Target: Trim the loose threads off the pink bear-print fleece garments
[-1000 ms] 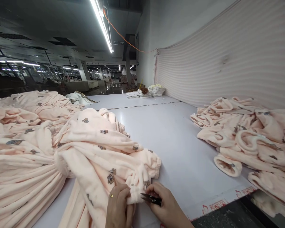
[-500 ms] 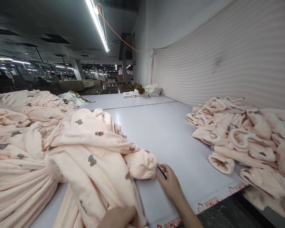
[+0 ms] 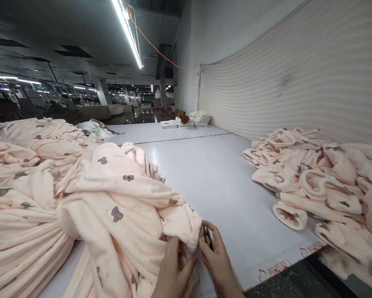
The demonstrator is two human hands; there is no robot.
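A peach fleece garment [image 3: 126,207] with small bear prints lies bunched on the white table [image 3: 223,182] in front of me. My left hand [image 3: 173,269] presses on its cuff end at the bottom centre, fingers spread over the fabric. My right hand [image 3: 215,258] sits just right of the cuff and is closed on small black thread snips [image 3: 207,236], whose tips point up at the cuff's edge.
A large heap of the same peach garments [image 3: 21,178] fills the left. Another pile [image 3: 322,182] lies at the right against a striped fabric wall. Folded stacks [image 3: 192,120] sit at the table's far end. The table's front edge [image 3: 279,265] carries red print.
My left hand came back up onto the cuff after dropping low. My right hand with the snips moved in closer to the cuff, which has been turned over.
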